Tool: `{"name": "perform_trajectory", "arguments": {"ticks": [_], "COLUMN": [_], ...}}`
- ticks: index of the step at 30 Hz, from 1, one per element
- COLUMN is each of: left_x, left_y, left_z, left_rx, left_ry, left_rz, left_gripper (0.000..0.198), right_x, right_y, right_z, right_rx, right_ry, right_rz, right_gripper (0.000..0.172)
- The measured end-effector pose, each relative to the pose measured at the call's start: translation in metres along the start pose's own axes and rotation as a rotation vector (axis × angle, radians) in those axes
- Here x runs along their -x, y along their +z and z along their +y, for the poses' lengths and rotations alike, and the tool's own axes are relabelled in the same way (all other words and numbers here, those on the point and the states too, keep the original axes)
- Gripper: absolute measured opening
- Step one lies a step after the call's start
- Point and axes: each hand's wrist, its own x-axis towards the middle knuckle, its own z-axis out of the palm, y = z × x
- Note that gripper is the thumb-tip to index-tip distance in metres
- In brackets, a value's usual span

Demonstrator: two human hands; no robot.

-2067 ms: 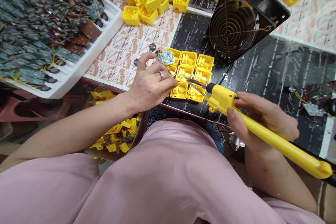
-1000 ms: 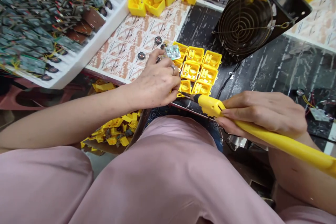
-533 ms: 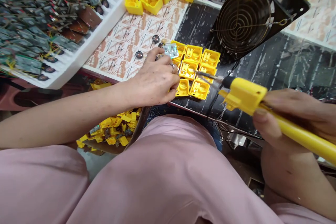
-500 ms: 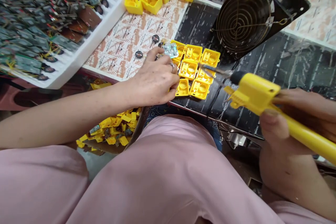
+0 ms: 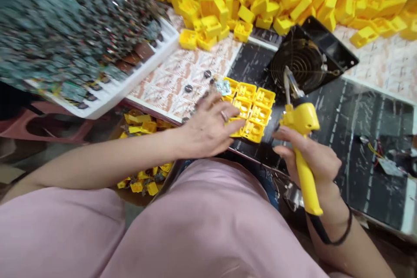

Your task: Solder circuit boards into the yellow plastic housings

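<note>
My right hand (image 5: 312, 160) is wrapped around the yellow handle of a soldering gun (image 5: 306, 117), its metal tip angled up and away in front of the black fan. The thumb and forefinger stick out to the left of the handle. My left hand (image 5: 208, 128) lies palm down at the left edge of a block of small yellow plastic housings (image 5: 254, 110), fingers apart. A greenish circuit board (image 5: 223, 87) sits on the far left housing, just beyond the left fingers. Small round black parts (image 5: 188, 88) lie on the patterned sheet nearby.
A black fan (image 5: 296, 58) with a wire guard stands behind the housings. Many yellow housings (image 5: 208, 26) are heaped at the back. A white foam tray (image 5: 130, 84) of circuit boards is at left. Below the table edge, a box holds yellow pieces (image 5: 143, 186). Wired parts (image 5: 389, 166) lie at right.
My right hand has moved left with the soldering gun and turned its tip upward, away from the housings. My left forefinger has stretched out. The view has tilted up, showing more of the heap.
</note>
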Motion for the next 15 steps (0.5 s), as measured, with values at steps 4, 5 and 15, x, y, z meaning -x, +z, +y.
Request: {"name": "perform_trajectory", "arguments": {"ticks": [4,5,15], "left_x": [0.006,0.006,-0.024], "left_y": [0.014,0.015,-0.015], "left_z": [0.001,-0.002,-0.224], "left_rx": [-0.094,-0.100,-0.515], "left_ry": [0.072,0.070,-0.471], "left_rz": [0.000,-0.004,-0.273], "left_gripper": [0.039,0.039,0.041], "right_x": [-0.007,-0.010,-0.013], "right_y": [0.012,0.016,0.017], "right_z": [0.010,0.013,0.008], "right_rx": [0.070,0.079,0.072], "right_ry": [-0.019,-0.017,-0.097], "right_rz": [-0.023,-0.018,0.020], "right_gripper": [0.015,0.011,0.022]}}
